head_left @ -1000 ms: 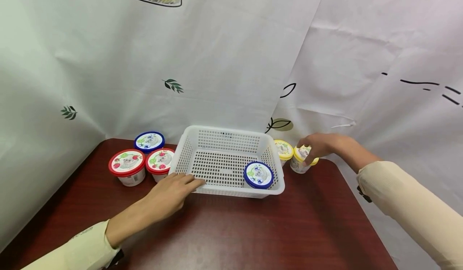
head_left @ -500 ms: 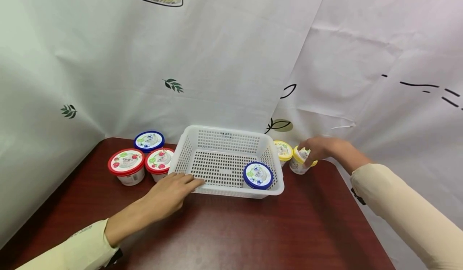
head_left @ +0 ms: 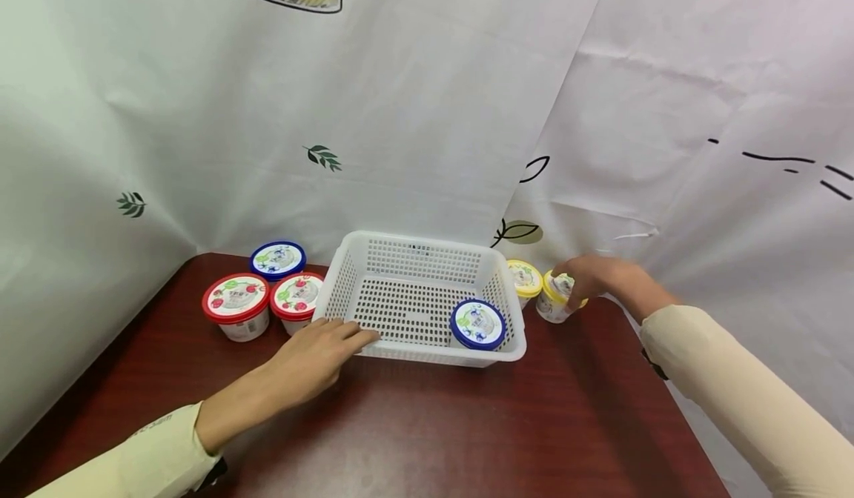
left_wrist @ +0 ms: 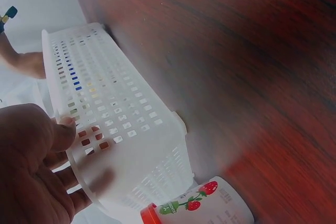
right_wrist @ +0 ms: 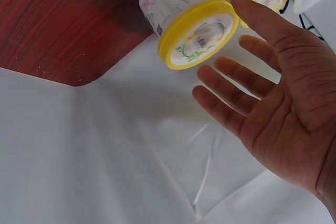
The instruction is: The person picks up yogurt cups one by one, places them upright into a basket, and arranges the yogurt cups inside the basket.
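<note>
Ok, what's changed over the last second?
Only a little: in the head view, the right hand has edged slightly rightward over the outer yellow-lidded tub. Nothing was visibly taken hold of or let go; its fingers lie open beside that tub. The left hand still grips the white basket; basket and tubs look unmoved.

Both arms [head_left: 727, 379] extended; left hand [head_left: 320, 353] back upward, thumb opposing fingers; right hand [right_wrist: 289, 103] relaxed, fingers spread.

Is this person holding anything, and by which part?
The left hand grips the white basket by its near rim, toward the left corner. The right hand, near a yellow-lidded tub, holds nothing.
</note>
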`<state>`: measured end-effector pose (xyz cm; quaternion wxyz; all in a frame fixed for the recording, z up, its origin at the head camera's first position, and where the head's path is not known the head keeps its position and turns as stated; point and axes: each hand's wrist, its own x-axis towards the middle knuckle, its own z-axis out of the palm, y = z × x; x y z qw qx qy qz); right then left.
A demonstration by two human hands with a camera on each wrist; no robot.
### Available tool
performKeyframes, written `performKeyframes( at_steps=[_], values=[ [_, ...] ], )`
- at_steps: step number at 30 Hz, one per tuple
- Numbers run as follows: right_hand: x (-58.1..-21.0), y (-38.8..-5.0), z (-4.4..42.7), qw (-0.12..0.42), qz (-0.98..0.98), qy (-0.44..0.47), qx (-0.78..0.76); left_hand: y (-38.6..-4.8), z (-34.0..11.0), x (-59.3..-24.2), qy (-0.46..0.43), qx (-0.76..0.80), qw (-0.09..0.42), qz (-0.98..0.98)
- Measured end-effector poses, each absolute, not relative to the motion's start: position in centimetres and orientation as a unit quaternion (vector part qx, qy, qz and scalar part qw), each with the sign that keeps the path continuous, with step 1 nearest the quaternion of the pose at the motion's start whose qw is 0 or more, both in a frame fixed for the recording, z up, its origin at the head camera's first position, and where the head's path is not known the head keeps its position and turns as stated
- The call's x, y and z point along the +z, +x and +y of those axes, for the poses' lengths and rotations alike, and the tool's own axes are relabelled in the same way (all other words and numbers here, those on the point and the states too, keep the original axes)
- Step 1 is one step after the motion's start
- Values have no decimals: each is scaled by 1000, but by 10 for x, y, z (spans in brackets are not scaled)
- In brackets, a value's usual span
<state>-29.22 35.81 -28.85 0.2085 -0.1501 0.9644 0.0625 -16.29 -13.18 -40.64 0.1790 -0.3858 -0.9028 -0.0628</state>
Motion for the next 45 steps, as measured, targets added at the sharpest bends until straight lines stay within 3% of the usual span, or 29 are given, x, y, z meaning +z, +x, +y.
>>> performKeyframes(
  at_steps=[31, 45],
  values=[
    [-315, -294, 363, 162, 977, -116, 79, -164, -132, -406, -398, -39, 189, -897],
    [-332, -312, 382, 154, 972, -161, 69, -163, -131, -408, -394, -39, 195, -897]
  ],
)
